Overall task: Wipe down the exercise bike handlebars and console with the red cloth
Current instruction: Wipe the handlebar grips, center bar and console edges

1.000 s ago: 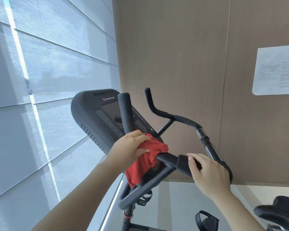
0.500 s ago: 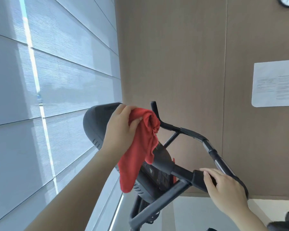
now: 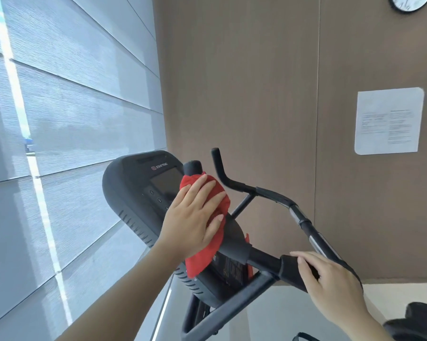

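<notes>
Pale blinds fill the left. At centre the left hand, fingers straight and spread, presses the red cloth against the dark console. Near right, the right hand curls over the handlebars. The brown far wall carries a notice and a clock.

- Looks like a small gym or fitness room, the shared kind rather than someone's spare bedroom.
- Main giveaway is the exercise bike: chunky black console with a Star Trac logo and multi-grip handlebars, proper commercial-looking kit.
- A printed notice is stuck on the brown panelled wall, with a round clock up top. Very "house rules" vibe.
- A tall window has pale roller blinds pulled down.
- A black padded shape sits bottom right, can't tell what it belongs to.
</notes>
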`<act>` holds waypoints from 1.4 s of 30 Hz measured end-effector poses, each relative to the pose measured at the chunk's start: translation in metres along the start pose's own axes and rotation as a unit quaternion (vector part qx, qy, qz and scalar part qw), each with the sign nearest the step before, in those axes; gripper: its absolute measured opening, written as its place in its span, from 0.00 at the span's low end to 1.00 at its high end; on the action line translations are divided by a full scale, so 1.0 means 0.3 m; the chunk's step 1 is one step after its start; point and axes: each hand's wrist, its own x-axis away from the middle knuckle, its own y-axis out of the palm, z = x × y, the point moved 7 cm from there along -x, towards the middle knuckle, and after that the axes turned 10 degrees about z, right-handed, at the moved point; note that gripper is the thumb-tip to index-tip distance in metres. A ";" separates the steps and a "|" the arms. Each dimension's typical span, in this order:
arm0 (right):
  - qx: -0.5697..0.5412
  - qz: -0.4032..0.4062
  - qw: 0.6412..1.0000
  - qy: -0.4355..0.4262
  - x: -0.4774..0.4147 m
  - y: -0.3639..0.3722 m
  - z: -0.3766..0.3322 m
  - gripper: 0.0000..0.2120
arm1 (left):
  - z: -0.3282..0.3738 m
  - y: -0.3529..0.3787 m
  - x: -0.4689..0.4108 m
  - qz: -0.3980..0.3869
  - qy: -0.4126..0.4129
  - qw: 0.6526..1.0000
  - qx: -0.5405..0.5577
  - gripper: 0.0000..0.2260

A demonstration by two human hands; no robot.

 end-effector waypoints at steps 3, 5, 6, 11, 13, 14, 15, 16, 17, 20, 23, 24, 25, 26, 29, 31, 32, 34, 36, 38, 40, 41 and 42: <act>-0.008 0.010 1.000 -0.003 -0.001 -0.005 -0.002 0.15 | -0.013 -0.002 0.031 -0.011 0.021 1.000 0.011 0.22; -0.004 0.007 1.000 -0.002 -0.001 -0.005 -0.003 0.13 | -0.015 -0.003 0.041 -0.005 0.030 0.999 0.017 0.20; -0.002 0.005 1.000 0.001 -0.001 -0.004 -0.002 0.13 | -0.012 -0.006 0.039 0.006 0.029 0.999 0.023 0.18; -0.006 -0.003 1.000 -0.002 0.002 -0.013 -0.008 0.14 | 0.028 0.001 0.035 0.059 0.041 0.996 0.054 0.09; -0.003 -0.011 1.000 -0.004 0.004 -0.012 -0.011 0.12 | 0.027 0.006 0.038 0.057 0.053 0.996 0.050 0.13; -0.002 -0.012 1.000 -0.005 0.004 -0.012 -0.012 0.12 | 0.027 0.003 0.037 0.053 0.062 0.996 0.046 0.15; -0.002 -0.012 1.000 -0.004 0.004 -0.015 -0.013 0.12 | 0.029 -0.005 0.033 0.052 0.070 0.995 0.041 0.15; -0.002 -0.013 1.000 -0.003 0.004 -0.016 -0.013 0.12 | 0.029 -0.020 0.024 0.054 0.074 0.995 0.037 0.13; -0.003 -0.014 1.000 -0.002 0.004 -0.018 -0.014 0.12 | 0.022 -0.041 0.008 0.062 0.069 0.995 0.034 0.12; -0.015 -0.013 1.000 -0.003 0.002 -0.025 -0.020 0.11 | -0.048 -0.111 -0.057 0.109 -0.011 0.993 0.036 0.12; -0.021 -0.008 1.000 0.005 0.003 -0.027 -0.023 0.10 | -0.099 -0.098 -0.085 0.099 -0.070 0.992 0.030 0.14; -0.022 -0.006 1.000 0.006 0.004 -0.027 -0.024 0.10 | -0.100 -0.072 -0.079 0.076 -0.079 0.994 0.026 0.16; -0.024 -0.004 1.000 0.006 0.004 -0.027 -0.023 0.10 | -0.096 -0.048 -0.067 0.054 -0.089 0.994 0.028 0.18; -0.025 -0.003 1.000 0.005 0.004 -0.028 -0.024 0.10 | -0.092 -0.029 -0.053 0.042 -0.099 0.994 0.032 0.19; -0.031 -0.005 1.000 -0.002 0.004 -0.026 -0.020 0.10 | -0.058 -0.011 -0.023 0.044 -0.086 0.995 0.033 0.16; -0.032 -0.008 0.999 -0.007 0.004 -0.020 -0.014 0.11 | -0.032 -0.014 -0.004 0.057 -0.045 0.997 0.029 0.13; -0.031 -0.008 0.999 -0.008 0.005 -0.018 -0.011 0.11 | -0.028 -0.018 0.002 0.058 -0.032 0.997 0.028 0.11; -0.028 -0.009 0.999 -0.013 0.005 -0.016 -0.007 0.11 | -0.047 -0.034 -0.011 0.057 -0.036 0.997 0.031 0.10; -0.026 -0.010 0.999 -0.016 0.002 -0.015 -0.005 0.11 | -0.078 -0.074 -0.060 0.073 -0.081 0.993 0.037 0.11; -0.026 -0.007 1.000 -0.012 0.000 -0.013 -0.002 0.11 | -0.108 -0.113 -0.106 0.095 -0.146 0.983 0.056 0.16; -0.034 0.002 0.999 -0.007 0.000 -0.013 0.002 0.10 | -0.099 -0.110 -0.124 0.091 -0.155 0.982 0.056 0.17; -0.035 0.006 0.999 -0.008 0.001 -0.013 0.003 0.10 | -0.085 -0.094 -0.118 0.086 -0.139 0.986 0.041 0.15; -0.035 0.008 0.999 -0.010 0.002 -0.012 0.004 0.10 | -0.071 -0.074 -0.104 0.079 -0.125 0.989 0.027 0.13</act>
